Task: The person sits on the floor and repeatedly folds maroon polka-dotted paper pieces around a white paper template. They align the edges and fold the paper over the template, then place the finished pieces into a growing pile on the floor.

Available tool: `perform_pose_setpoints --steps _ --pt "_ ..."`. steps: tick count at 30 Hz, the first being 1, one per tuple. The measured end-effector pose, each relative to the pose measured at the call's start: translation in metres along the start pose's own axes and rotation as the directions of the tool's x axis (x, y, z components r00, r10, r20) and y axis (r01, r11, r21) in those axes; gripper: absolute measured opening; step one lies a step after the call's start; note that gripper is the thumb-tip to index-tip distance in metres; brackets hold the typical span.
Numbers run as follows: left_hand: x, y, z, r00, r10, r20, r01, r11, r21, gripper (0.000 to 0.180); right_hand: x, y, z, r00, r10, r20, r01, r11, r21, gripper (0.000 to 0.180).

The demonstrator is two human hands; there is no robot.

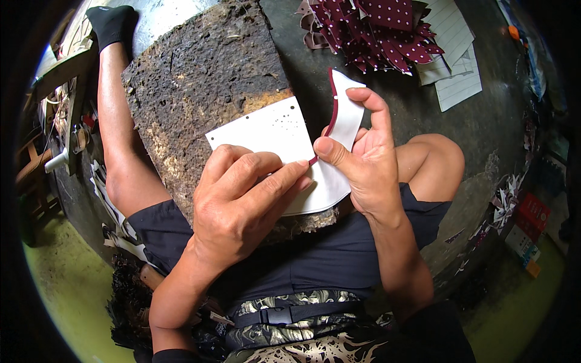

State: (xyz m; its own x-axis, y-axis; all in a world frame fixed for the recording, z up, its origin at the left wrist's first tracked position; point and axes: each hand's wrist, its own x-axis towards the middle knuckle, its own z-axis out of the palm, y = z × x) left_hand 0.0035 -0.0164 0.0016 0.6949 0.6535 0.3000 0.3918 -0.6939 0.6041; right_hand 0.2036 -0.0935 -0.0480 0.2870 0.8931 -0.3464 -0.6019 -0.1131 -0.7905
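Note:
A white sheet (254, 125) with small dark holes and specks lies on a rough, dark, worn slab (206, 66) across my lap. My right hand (367, 158) grips a curved white piece with a narrow maroon folded edge (346, 112), thumb in front and fingers behind it. Its upper end rises off the sheet and curls. At the sheet's right side, the fingertips of my left hand (245, 187) are closed on the maroon edge of that same piece, close to my right thumb. My left palm covers part of the sheet; what lies under the fingers is hidden.
Beyond the slab sits a pile of maroon, white-dotted pieces (387, 30), with lined paper sheets (458, 85) beside it. Paper scraps (507, 202) and a red packet (532, 216) lie on the floor at right. Wooden furniture (63, 78) stands at left.

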Motion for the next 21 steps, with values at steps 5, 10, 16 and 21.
perform_pose_setpoints --steps 5,10,16,21 --pt "0.000 0.000 0.002 1.000 -0.006 -0.009 0.006 1.000 -0.002 0.038 0.002 0.009 -0.005 1.000 -0.024 0.004 0.024 1.000 0.013 0.078" --pt "0.000 0.001 0.003 1.000 -0.009 -0.011 0.009 1.000 0.002 0.037 0.003 0.016 -0.009 0.999 -0.021 -0.033 0.022 1.000 0.022 0.075" --pt "0.000 0.002 0.004 1.000 -0.018 -0.010 0.018 1.000 0.004 0.034 0.003 0.022 -0.011 0.996 -0.002 -0.094 0.006 0.999 0.036 0.071" --pt "0.000 0.002 0.005 1.000 -0.018 -0.017 0.018 1.000 0.004 0.034 0.003 0.025 -0.013 0.989 0.011 -0.150 -0.014 1.000 -0.015 0.068"
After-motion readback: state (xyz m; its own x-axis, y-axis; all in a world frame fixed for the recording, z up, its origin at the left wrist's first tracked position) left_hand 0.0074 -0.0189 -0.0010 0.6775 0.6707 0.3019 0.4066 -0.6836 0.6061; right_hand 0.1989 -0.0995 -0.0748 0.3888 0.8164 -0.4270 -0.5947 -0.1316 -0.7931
